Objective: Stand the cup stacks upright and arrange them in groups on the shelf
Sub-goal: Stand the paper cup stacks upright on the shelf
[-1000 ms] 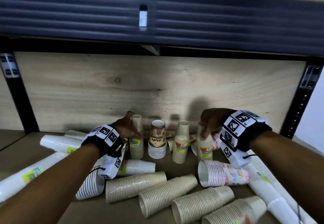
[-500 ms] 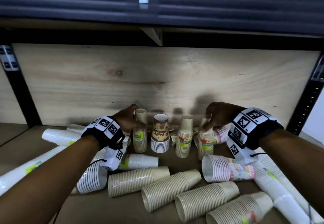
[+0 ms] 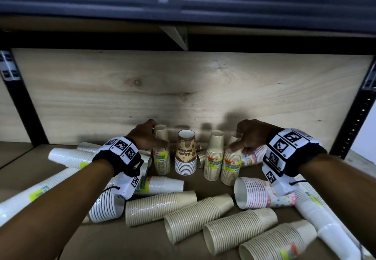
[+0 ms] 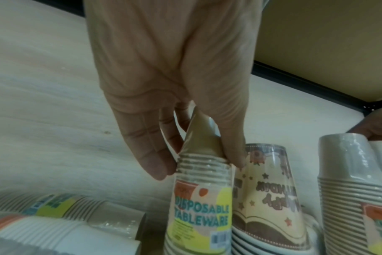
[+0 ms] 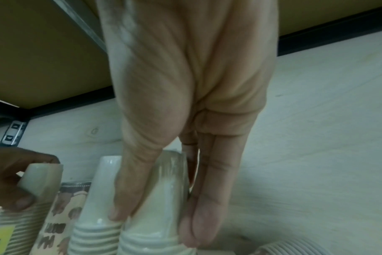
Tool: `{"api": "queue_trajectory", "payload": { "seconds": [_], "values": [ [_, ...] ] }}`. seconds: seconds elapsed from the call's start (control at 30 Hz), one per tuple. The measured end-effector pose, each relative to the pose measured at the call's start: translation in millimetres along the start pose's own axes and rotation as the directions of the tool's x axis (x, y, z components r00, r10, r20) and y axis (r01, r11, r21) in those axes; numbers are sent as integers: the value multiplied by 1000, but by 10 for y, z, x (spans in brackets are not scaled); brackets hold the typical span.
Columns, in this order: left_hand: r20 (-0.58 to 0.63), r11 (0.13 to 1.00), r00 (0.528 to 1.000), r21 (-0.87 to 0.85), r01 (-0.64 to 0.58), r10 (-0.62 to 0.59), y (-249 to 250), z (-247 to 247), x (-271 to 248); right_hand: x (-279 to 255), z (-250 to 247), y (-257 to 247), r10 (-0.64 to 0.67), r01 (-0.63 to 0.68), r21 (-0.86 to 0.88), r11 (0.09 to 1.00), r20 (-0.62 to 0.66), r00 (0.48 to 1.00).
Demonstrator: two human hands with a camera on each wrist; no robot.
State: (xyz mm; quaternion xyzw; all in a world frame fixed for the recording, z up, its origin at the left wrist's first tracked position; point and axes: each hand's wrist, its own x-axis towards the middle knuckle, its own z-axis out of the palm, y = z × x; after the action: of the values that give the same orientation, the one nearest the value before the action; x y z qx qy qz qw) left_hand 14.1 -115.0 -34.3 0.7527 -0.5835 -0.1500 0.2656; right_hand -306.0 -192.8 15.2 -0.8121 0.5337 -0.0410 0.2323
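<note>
Little had changed: left hand (image 3: pixel 145 137) still gripped the ten-o'clock stack (image 3: pixel 161 154), right hand (image 3: pixel 249 135) the two-o'clock stack (image 3: pixel 232 162); many stacks remained lying.

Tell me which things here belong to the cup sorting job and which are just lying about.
Job: left hand gripping beige stack; right hand gripping another stack; brown printed stack; fallen stacks; shelf.
Lying about: shelf post; back board.

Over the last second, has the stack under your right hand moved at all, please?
Yes. The right hand has slid its stack left, closing the gap to the neighbouring upright stack; the two now stand side by side.
</note>
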Motion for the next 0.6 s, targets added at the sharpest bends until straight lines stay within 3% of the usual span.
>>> {"api": "queue_trajectory", "payload": {
  "seconds": [0.2,0.43,0.5,0.6],
  "values": [
    [-21,999,1000,51,-6,7,19,-8,-34,-36,43,-27,-15,15,-54,998,10,1000],
    [-228,982,971,184,-36,78,341,-249,-241,-377,-98,217,64,-74,-241,968,-48,997],
    [-226,974,966,210,-81,129,578,-260,-368,-511,-147,348,97,-111,-262,959,-64,993],
    [-131,966,972,197,-167,195,983,-146,-569,-701,-145,566,165,-179,-276,944,-73,984]
  ]
}}
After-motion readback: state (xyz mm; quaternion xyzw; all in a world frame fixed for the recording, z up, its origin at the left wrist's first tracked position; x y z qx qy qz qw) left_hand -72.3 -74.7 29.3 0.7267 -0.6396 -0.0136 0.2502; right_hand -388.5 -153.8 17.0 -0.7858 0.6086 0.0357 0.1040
